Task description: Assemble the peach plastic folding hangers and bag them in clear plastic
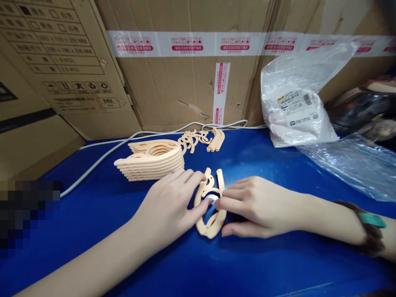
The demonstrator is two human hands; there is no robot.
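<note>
A cream plastic folding hanger lies on the blue tabletop between my hands, its two arms pointing away from me and a curved piece between them. My left hand grips its left arm, with the fingers bent over the outside and the thumb reaching into the middle. From the other side, my right hand has its fingers closed on the right arm, the thumb low beside it. A small shiny pale spot shows inside the loop, near both hands; what it is I cannot make out.
Behind my left hand is a neat stack of folded hangers. Small hook pieces and short curved bars lie farther back. A white cable runs along cardboard boxes. A labelled plastic bag and clear film are at right.
</note>
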